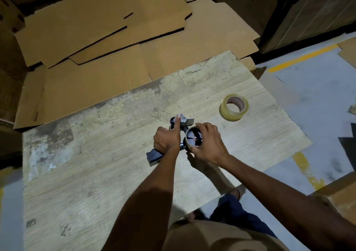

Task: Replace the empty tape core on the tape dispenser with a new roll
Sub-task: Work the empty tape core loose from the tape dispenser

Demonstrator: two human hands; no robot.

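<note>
A black hand-held tape dispenser (154,157) lies on the worn wooden table (96,154), handle toward me. My left hand (166,139) grips its handle, thumb stretched forward onto the metal front plate. The empty brown tape core (189,144) sits on the dispenser's black hub, and my right hand (209,144) curls its fingers round the core's rim. A new roll of clear tape (225,110) lies flat on the table, farther back and to the right, apart from both hands.
Flattened cardboard boxes (106,38) lie stacked beyond the table's far edge. The grey floor with yellow lines (300,57) is on the right. More cardboard (339,198) sits at the lower right. My legs show below the table's near edge.
</note>
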